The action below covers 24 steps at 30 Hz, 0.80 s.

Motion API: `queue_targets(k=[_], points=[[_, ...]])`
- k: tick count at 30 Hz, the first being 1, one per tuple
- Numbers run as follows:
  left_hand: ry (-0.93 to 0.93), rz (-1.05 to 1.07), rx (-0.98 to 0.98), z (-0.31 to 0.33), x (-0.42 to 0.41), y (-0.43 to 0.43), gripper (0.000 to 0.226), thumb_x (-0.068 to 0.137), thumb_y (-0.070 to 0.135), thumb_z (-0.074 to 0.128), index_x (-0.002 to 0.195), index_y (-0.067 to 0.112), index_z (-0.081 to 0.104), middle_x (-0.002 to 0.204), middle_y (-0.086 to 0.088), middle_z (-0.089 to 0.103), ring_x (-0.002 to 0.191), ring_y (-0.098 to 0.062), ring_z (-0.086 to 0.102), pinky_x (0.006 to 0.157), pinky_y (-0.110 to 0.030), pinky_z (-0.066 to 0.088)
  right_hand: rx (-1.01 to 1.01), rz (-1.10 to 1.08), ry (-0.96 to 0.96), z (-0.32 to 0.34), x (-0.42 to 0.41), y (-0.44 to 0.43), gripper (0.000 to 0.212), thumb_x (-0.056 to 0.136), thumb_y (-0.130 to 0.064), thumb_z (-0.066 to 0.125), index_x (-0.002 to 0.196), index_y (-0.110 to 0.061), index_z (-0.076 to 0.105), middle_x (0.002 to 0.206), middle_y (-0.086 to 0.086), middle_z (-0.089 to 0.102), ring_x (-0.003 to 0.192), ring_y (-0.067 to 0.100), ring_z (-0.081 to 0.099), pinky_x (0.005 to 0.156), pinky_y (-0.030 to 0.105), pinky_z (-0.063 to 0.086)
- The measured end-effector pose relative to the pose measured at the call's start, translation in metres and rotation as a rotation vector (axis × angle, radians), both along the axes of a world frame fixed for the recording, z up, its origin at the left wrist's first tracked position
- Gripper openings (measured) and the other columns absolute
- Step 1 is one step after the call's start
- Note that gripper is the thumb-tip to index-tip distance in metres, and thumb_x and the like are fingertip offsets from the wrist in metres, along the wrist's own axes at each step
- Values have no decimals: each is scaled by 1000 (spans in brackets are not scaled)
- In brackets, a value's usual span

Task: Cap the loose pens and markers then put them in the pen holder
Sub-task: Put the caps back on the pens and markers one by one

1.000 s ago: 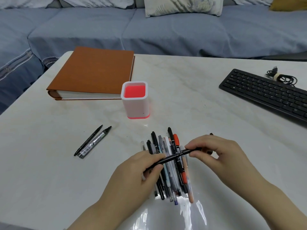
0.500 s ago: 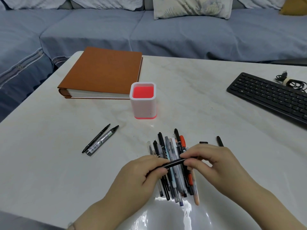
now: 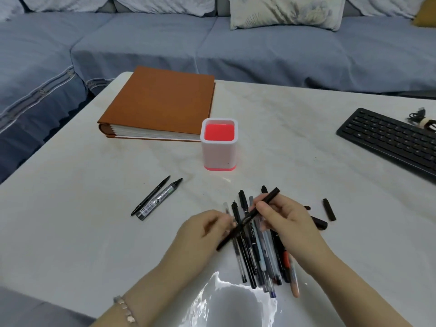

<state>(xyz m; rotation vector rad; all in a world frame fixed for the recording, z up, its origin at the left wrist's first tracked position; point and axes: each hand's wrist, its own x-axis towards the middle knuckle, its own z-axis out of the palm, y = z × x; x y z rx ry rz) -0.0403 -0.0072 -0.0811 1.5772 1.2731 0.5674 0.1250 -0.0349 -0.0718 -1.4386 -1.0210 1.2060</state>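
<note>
Head view: the right hand (image 3: 287,220) pinches a slim black plastic pen (image 3: 247,219), its axis slanting far-right. The white square plastic pen holder (image 3: 219,152) stands ahead, left of the pen's tip. I cannot tell the grip of the blurred left hand (image 3: 205,232).

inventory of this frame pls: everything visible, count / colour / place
table: 1, white marble, foreground
sofa: 1, blue-grey, behind table
cushions: several, mostly pale, along sofa back
binder: 1, brown, table's far left
pen holder: 1, white, pink inside, mid-table by binder
keyboard: 1, black, right edge
cable: 1, black, coiled, behind keyboard
thin pen: 1, black, left of pile
marker: 1, grey-black, beside thin pen
pen pile: count unclear, mixed colours, under hands
loose caps: at least two, black, right of pile
black pen: 1, lifted over pile
left hand: blurred, at black pen's lower end
right hand: pinches black pen
</note>
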Motion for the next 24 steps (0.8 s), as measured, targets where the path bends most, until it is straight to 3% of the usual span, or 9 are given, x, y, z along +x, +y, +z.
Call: queue_targets(k=[3, 6, 8, 10, 13, 16, 18, 21, 24], points=[[488, 96, 418, -26, -38, 19, 25, 88, 19, 49, 106, 10, 63, 110, -5, 64, 101, -22, 61, 87, -25, 43, -12, 7, -281, -10, -5, 8, 32, 89, -11, 52, 119, -22, 46, 68, -4, 57, 55, 1, 54, 60, 12, 45], [706, 142, 522, -44, -63, 43, 34, 75, -3, 57, 108, 2, 62, 113, -17, 64, 93, -39, 63, 75, -42, 49, 23, 42, -563, -19, -13, 16, 30, 90, -19, 49, 104, -45, 42, 67, -12, 55, 64, 9, 52, 72, 29, 45], [778, 153, 504, -49, -68, 53, 32, 76, -3, 56, 107, 4, 62, 111, -15, 64, 89, -39, 60, 70, -40, 44, 75, 102, -701, -24, -23, 19, 19, 90, -25, 45, 90, -43, 49, 77, -18, 57, 76, 8, 51, 84, 28, 43], [826, 163, 490, -54, -69, 57, 29, 79, 1, 55, 108, 4, 61, 106, -16, 64, 89, -40, 57, 70, -40, 41, 133, 167, -881, -27, -29, 20, 15, 92, -28, 42, 100, -33, 54, 96, -13, 57, 92, 8, 46, 78, 1, 26], [858, 158, 470, -60, -67, 61, 27, 79, 2, 57, 106, 2, 60, 91, -21, 64, 81, -41, 55, 65, -37, 35, 116, 264, -1156, -29, -30, 20, 24, 93, -32, 41, 111, -26, 56, 109, -4, 54, 107, 13, 44, 62, 24, 16], [796, 140, 430, -58, -62, 54, 23, 80, 3, 54, 103, 4, 60, 87, -19, 60, 81, -39, 55, 65, -35, 33, 137, 261, -1390, -38, -27, 16, 7, 73, -38, 67, 78, -34, 69, 77, -7, 59, 79, 12, 57, 64, 29, -11], [657, 169, 340, -52, -53, 42, 27, 84, 6, 47, 110, 9, 56, 98, -14, 55, 86, -35, 55, 70, -36, 40, 150, 270, -1378, -43, -24, 15, 7, 67, -42, 65, 64, -36, 67, 63, -9, 54, 71, 10, 51, 55, 6, 13], [434, 197, 216, -40, -40, 21, 27, 87, 11, 42, 111, 18, 51, 104, -4, 48, 78, -6, 52, 66, -23, 38, 210, 284, -1189, -52, -14, 7, 24, 76, -38, 47, 76, -30, 69, 72, -6, 56, 79, 14, 44, 60, 15, 36], [303, 156, 210, -29, -25, 6, 24, 86, 9, 44, 103, 24, 52, 94, 4, 48, 80, 10, 46, 63, -4, 35, 224, 189, -1078, -48, 11, -1, 12, 78, -22, 61, 85, -20, 71, 80, 1, 60, 78, 23, 56, 70, 30, 45]])
